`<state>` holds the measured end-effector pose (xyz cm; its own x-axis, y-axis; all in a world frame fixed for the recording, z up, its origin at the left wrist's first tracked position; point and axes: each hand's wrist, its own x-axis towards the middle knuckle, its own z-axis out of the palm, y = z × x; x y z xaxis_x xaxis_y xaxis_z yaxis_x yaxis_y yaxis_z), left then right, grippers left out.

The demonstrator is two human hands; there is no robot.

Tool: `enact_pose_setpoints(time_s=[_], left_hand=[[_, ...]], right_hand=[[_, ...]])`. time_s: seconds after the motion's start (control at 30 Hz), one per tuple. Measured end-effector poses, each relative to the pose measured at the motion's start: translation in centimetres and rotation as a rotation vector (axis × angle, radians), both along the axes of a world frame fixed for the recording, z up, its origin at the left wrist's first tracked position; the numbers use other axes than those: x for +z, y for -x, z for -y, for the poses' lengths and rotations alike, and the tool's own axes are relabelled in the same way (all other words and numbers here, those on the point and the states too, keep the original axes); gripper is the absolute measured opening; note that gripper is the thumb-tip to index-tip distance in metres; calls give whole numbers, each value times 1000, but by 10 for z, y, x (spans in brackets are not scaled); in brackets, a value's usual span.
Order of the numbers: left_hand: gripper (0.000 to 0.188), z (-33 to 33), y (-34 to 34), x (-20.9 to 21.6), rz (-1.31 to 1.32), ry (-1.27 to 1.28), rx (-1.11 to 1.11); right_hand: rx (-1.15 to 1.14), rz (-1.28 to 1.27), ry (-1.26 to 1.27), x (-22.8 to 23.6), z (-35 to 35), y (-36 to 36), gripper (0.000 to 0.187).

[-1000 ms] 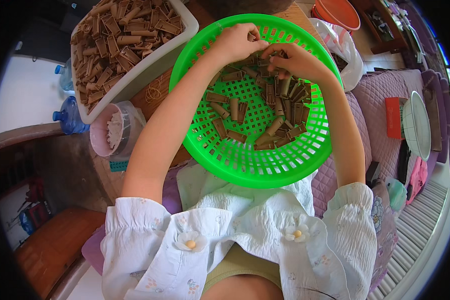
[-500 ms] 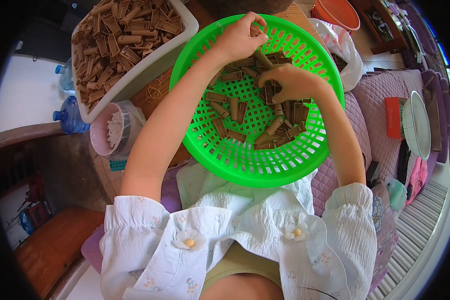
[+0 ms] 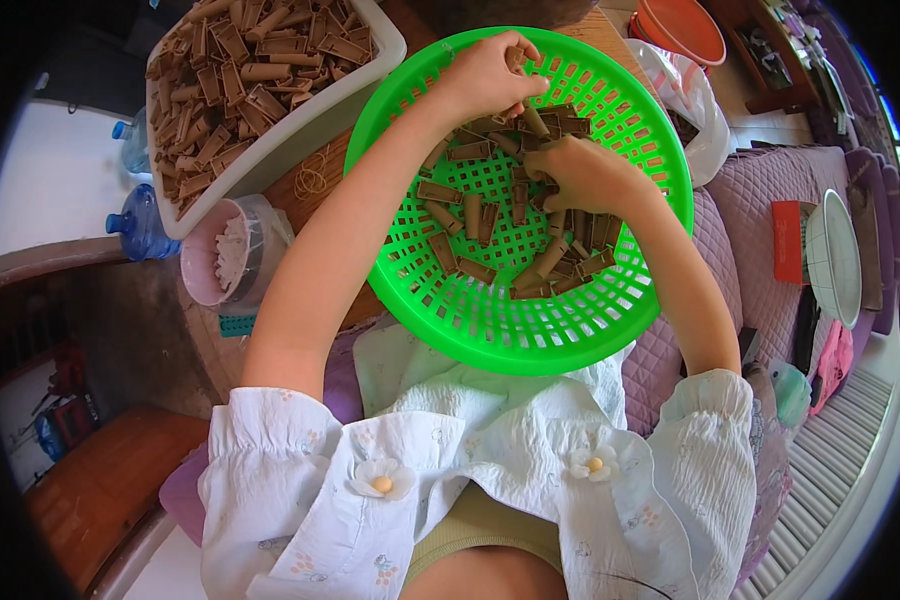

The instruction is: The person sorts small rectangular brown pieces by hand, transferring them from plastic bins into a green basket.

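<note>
Head view: the left hand [image 3: 492, 75] stays up over the far side of the green basket [image 3: 515, 361], its grip curled closed around a brown piece [image 3: 516, 60]. And the right hand [image 3: 592, 174], up beside it a second ago, is now down among the loose brown pieces [image 3: 472, 216] in the basket! Fingers half-bent there; whether that grip has hold of one, I can't tell.

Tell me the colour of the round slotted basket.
The basket is bright green; it shows best in the head view.
</note>
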<state>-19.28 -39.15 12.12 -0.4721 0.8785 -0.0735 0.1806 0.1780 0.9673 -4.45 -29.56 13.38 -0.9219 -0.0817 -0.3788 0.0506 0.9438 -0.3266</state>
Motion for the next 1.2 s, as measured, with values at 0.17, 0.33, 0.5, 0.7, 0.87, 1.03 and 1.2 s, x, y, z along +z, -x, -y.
enact_pose_setpoints(time_s=[0.17, 0.33, 0.5, 0.7, 0.87, 1.03, 1.2], left_hand=[[36, 2, 3, -5, -20, 32, -77], [33, 2, -9, 2, 31, 65, -58], [29, 5, -4, 6, -73, 29, 12], [24, 4, -2, 9, -157, 42, -109], [32, 6, 1, 6, -248, 160, -190], [31, 6, 5, 4, -268, 237, -230], [29, 6, 8, 1, -291, 205, -187]], right_hand=[[219, -53, -408, -24, 11, 4, 18], [147, -73, -186, -12, 2, 5, 13], [-30, -209, 2, 3, 3, 8, 24], [133, 19, 57, -3, 23, 0, 39], [96, 100, -27, -19, 35, -5, 36], [18, 98, 140, -4, 19, 3, 38], [-28, -101, 525, 7, -5, 4, 39]])
